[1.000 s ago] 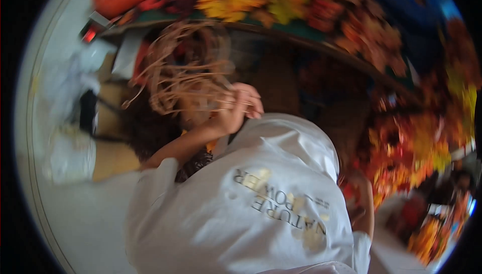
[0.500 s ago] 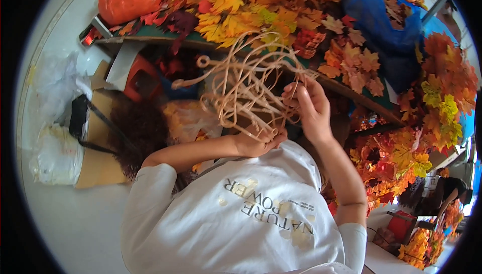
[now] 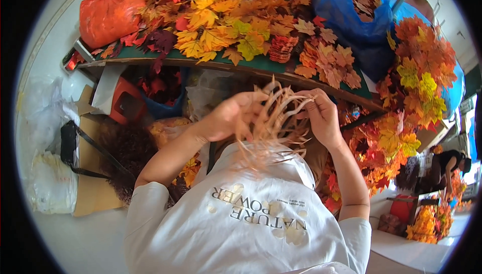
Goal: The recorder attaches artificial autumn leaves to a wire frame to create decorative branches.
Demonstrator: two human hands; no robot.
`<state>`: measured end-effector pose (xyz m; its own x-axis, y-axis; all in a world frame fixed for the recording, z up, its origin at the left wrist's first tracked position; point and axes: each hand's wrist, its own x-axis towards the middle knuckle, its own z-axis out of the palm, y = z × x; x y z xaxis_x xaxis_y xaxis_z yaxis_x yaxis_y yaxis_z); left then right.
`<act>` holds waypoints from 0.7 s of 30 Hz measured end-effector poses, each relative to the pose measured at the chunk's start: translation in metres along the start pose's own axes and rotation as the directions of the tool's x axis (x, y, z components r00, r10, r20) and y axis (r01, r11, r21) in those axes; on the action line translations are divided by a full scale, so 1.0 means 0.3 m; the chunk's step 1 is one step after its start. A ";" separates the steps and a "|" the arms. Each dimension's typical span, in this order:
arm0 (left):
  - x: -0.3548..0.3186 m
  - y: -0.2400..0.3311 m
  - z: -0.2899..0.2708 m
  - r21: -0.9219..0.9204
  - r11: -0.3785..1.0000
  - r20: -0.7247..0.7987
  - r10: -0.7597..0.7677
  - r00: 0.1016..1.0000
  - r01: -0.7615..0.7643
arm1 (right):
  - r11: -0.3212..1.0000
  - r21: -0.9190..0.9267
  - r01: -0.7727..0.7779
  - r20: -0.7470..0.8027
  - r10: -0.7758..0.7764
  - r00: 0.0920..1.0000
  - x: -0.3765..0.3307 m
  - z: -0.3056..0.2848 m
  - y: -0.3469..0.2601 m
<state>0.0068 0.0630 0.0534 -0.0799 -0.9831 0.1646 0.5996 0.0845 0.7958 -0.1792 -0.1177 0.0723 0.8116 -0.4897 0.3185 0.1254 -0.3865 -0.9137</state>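
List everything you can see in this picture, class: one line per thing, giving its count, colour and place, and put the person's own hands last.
Bundle of bare stems: one, tan, held between both hands.
Loose leaves: many, orange, yellow and red, heaped on the table.
Table: one, green top, across the upper middle.
Orange bag: one, upper left on the table.
Blue bag: one, upper right, leaves inside.
Leafy branches: several, orange and yellow, right side.
Cardboard: flat, brown, lower left floor.
White shirt: one, bottom centre.
Left hand: gripping the stems.
Right hand: pinching stem tips.
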 end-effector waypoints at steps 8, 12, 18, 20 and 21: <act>0.240 -0.249 0.138 0.626 0.773 0.180 -0.265 0.947 0.097 | 0.858 -0.503 0.105 -0.166 -0.215 0.962 -0.147 -0.137 -0.103; 0.274 -0.277 0.204 0.151 0.988 0.181 -0.049 0.982 0.021 | 0.765 -0.640 -0.074 -0.321 -0.179 0.930 -0.265 -0.273 -0.087; 0.325 -0.283 0.206 -0.191 0.962 0.343 0.250 0.905 -0.194 | 0.986 -0.154 -0.060 -0.702 -0.067 0.709 -0.392 -0.421 0.041; 0.324 -0.278 0.243 0.112 0.952 0.331 0.235 0.914 -0.285 | 0.994 0.026 -0.105 -0.762 0.087 0.642 -0.387 -0.439 0.007; 0.329 -0.280 0.248 0.097 0.958 0.368 0.217 0.904 -0.269 | 0.952 0.298 -0.074 -0.734 0.278 0.620 -0.401 -0.461 -0.007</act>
<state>-0.1107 -0.0289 0.0463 -0.2353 -0.8110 0.5356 0.5188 0.3612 0.7748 -0.3559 -0.1662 0.0706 0.1191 -0.9845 0.1285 0.2287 -0.0987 -0.9685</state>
